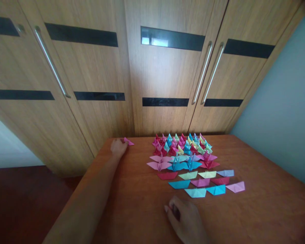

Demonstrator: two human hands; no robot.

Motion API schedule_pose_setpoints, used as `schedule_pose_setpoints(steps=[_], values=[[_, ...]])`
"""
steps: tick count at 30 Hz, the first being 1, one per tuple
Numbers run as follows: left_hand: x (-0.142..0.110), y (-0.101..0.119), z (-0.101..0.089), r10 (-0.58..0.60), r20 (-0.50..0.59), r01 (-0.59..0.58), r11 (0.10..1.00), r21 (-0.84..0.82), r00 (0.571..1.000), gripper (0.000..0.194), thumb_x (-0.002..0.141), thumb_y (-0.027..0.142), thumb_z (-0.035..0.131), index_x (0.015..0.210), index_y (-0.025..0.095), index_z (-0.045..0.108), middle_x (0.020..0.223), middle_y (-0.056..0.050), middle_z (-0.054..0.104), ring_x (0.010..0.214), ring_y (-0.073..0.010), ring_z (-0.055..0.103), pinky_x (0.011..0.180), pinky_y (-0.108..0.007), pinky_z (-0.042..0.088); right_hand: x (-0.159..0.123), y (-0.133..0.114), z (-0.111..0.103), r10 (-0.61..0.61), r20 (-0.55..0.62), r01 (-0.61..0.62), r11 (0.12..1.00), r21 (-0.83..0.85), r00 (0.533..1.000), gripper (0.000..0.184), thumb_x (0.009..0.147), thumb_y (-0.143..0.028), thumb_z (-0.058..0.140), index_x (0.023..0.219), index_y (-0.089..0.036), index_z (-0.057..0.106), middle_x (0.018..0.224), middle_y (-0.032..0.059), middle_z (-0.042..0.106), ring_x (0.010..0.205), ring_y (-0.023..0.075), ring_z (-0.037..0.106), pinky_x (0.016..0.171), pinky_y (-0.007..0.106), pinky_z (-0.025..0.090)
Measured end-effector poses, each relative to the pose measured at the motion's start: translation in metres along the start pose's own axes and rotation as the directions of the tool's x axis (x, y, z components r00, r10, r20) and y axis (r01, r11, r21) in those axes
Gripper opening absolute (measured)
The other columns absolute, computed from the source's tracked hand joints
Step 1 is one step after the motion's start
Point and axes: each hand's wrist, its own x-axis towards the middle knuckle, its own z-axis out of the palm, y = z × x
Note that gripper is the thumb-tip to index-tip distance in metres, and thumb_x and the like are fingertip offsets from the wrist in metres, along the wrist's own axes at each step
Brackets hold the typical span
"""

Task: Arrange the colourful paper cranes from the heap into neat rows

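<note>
At the far left corner of the table, my left hand (119, 147) pinches a pink folded paper piece (128, 141), which pokes out past the fingertips. My right hand (185, 218) rests near the front of the table in a loose curl, thumb beside the bent fingers, with nothing seen inside. Just beyond it lie flat folded paper pieces in rows, among them a pale green piece (195, 193), a bright blue piece (216, 190) and a pink piece (236, 187). Behind them stand larger origami cranes with spread wings, including a pink crane (159, 164) and a blue crane (190, 164).
Several smaller coloured cranes (181, 144) stand packed together toward the back of the brown table (264, 203). Past its rear edge rises a wooden wardrobe (160, 74) with metal handles. A pale wall (282, 108) is on the right.
</note>
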Motion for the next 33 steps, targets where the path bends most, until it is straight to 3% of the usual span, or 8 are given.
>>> schedule_pose_setpoints(steps=[3,6,11,17,27,33], values=[[0.007,0.004,0.005,-0.042,-0.038,0.044,0.998,0.036,0.998,0.049,0.082,0.047,0.044,0.108,0.008,0.061,0.113,-0.024,0.055,0.108,-0.0384,0.05,0.082,-0.047,0.042,0.001,0.001,0.0,0.026,0.008,-0.026,1.0,0.015,1.0,0.022,0.085,-0.03,0.048,0.065,-0.021,0.049,0.058,-0.0027,0.058,0.053,0.011,0.053,0.051,0.022,0.029],[0.006,0.004,0.008,-0.012,-0.047,0.015,0.998,0.06,0.999,0.048,0.079,0.049,0.047,0.107,0.013,0.062,0.117,-0.022,0.053,0.108,-0.0406,0.048,0.082,-0.05,0.041,0.002,0.001,0.0,0.044,0.008,-0.045,0.998,0.037,0.999,0.022,0.086,-0.03,0.047,0.066,-0.021,0.049,0.058,-0.0028,0.058,0.053,0.0107,0.052,0.05,0.022,0.029],[-0.006,-0.002,0.006,0.119,-0.024,-0.117,0.99,0.076,0.993,0.034,0.082,0.041,0.046,0.105,0.019,0.06,0.113,-0.013,0.058,0.106,-0.0327,0.051,0.083,-0.044,0.042,0.003,-0.001,-0.002,0.052,-0.01,-0.052,0.998,0.032,0.999,0.023,0.086,-0.031,0.046,0.066,-0.02,0.049,0.059,-0.0019,0.058,0.054,0.0114,0.053,0.051,0.022,0.029],[-0.039,-0.005,0.0,0.265,-0.007,-0.263,0.96,0.095,0.964,0.043,0.084,0.039,0.045,0.119,0.015,0.051,0.119,-0.016,0.056,0.11,-0.0321,0.049,0.089,-0.044,0.038,0.002,-0.001,-0.002,0.045,-0.035,-0.044,0.999,0.03,0.998,0.023,0.087,-0.031,0.046,0.066,-0.02,0.048,0.059,-0.002,0.058,0.055,0.0115,0.053,0.052,0.022,0.03],[-0.096,-0.011,-0.015,0.493,0.034,-0.494,0.869,0.023,0.869,0.039,0.086,0.032,0.045,0.122,0.017,0.051,0.123,-0.01,0.057,0.115,-0.0252,0.049,0.098,-0.038,0.035,-0.001,0.0,-0.002,0.045,-0.042,-0.043,0.998,0.042,0.998,0.023,0.087,-0.031,0.045,0.068,-0.02,0.048,0.061,-0.0022,0.058,0.056,0.0116,0.053,0.053,0.022,0.031],[-0.126,-0.012,-0.026,0.582,0.011,-0.581,0.813,-0.044,0.813,0.026,0.085,0.035,0.048,0.101,0.018,0.06,0.104,-0.009,0.06,0.099,-0.0244,0.054,0.09,-0.038,0.04,-0.002,0.0,-0.003,0.018,-0.064,-0.016,0.999,0.028,0.998,0.024,0.088,-0.031,0.045,0.067,-0.02,0.047,0.059,-0.0026,0.056,0.054,0.0114,0.052,0.052,0.022,0.03]])
